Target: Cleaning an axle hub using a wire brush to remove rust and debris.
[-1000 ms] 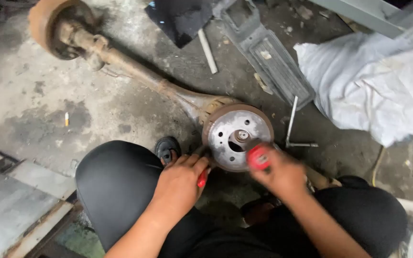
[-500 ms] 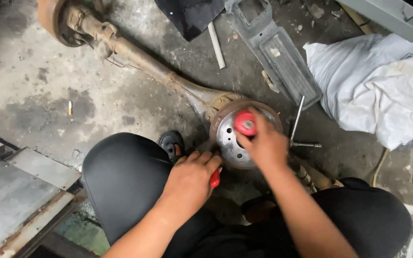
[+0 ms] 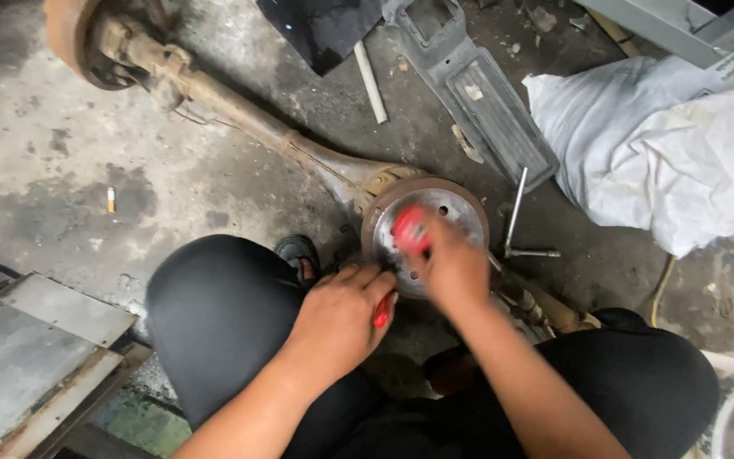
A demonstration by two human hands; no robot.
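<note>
We're crouched over a rusty rear axle [image 3: 239, 127] lying on the concrete floor [image 3: 36, 170], knees either side of the near wheel hub [image 3: 426, 229] so both hands reach its face. Our right hand [image 3: 452, 268] is clamped on a red-handled tool [image 3: 409, 229], blurred, pressed onto the hub just left of centre. Our left hand [image 3: 337, 319] sits closed at the hub's lower-left rim, fingers curled on a second red-handled tool [image 3: 381, 312] that pokes out below them, probably steadying the hub. An L-shaped wrench [image 3: 516, 225] lies just right of the hub, near a white sack [image 3: 664, 161]; grey plastic panel [image 3: 486, 102] further up
</note>
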